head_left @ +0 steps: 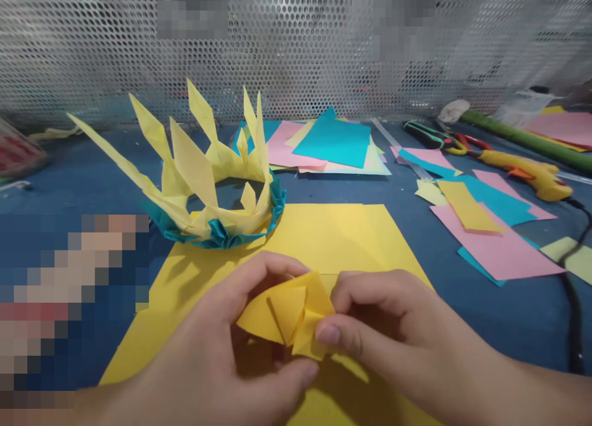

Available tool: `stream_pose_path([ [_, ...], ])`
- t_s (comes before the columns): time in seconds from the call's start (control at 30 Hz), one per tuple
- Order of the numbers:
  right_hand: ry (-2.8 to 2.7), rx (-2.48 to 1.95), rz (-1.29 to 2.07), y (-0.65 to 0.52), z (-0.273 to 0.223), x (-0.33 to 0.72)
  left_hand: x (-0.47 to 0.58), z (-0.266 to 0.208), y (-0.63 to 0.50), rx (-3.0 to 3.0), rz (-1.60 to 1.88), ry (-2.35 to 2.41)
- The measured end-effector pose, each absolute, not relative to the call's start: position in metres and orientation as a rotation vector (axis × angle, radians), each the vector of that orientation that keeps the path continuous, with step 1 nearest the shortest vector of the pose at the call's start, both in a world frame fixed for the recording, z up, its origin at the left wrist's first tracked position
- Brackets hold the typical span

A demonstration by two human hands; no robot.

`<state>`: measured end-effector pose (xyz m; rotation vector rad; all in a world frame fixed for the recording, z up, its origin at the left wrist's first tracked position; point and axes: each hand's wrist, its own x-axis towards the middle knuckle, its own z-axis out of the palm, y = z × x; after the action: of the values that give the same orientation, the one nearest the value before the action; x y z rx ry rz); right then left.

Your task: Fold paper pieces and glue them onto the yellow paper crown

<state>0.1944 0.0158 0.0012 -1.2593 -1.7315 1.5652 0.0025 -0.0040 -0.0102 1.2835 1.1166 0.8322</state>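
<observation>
Yellow fold (287,306) above near half of sheet (361,235): right hand (393,318) pinching right end, left hand (210,343) holding left end in curled fingers. Crown (197,164) over sheet's far left corner.

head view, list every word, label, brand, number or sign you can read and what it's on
No readable text anywhere.
Folded yellow paper, paper crown: no writing seen.
Yellow glue gun, clear strip: any markings too small or blurred to read.
Red-and-white object, left edge: too blurred to tell.
</observation>
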Motion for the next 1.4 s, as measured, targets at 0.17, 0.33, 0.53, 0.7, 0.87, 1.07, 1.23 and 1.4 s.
stream_pose_path([
  [0.17, -1.717, -1.234, 1.576, 0.016, 0.000, 0.196, 0.000, -0.010, -0.005, 1.302, 0.894, 1.234],
  [0.33, -1.710, -1.255, 1.594, 0.015, -0.003, 0.196, -0.002, -0.009, 0.000, 1.255, 0.866, 1.169],
  [0.53, -1.674, -1.271, 1.636, 0.015, -0.001, 0.196, -0.003, -0.011, 0.001, 1.196, 0.799, 1.131],
  [0.7, -1.818, -1.223, 1.458, 0.014, -0.001, 0.195, 0.001, -0.005, 0.003, 1.391, 0.819, 1.156],
  [0.87, -2.038, -1.097, 1.230, 0.011, -0.003, 0.196, 0.003, -0.007, -0.001, 1.499, 0.739, 1.110],
  [1.07, -1.783, -1.251, 1.583, 0.016, -0.002, 0.196, 0.004, -0.013, 0.004, 1.174, 0.905, 1.021],
  [1.23, -1.761, -1.173, 1.617, 0.017, -0.001, 0.195, 0.002, -0.011, 0.013, 0.996, 0.948, 1.015],
  [1.4, -1.759, -1.122, 1.608, 0.015, -0.002, 0.194, 0.001, -0.005, 0.015, 1.084, 0.887, 1.113],
])
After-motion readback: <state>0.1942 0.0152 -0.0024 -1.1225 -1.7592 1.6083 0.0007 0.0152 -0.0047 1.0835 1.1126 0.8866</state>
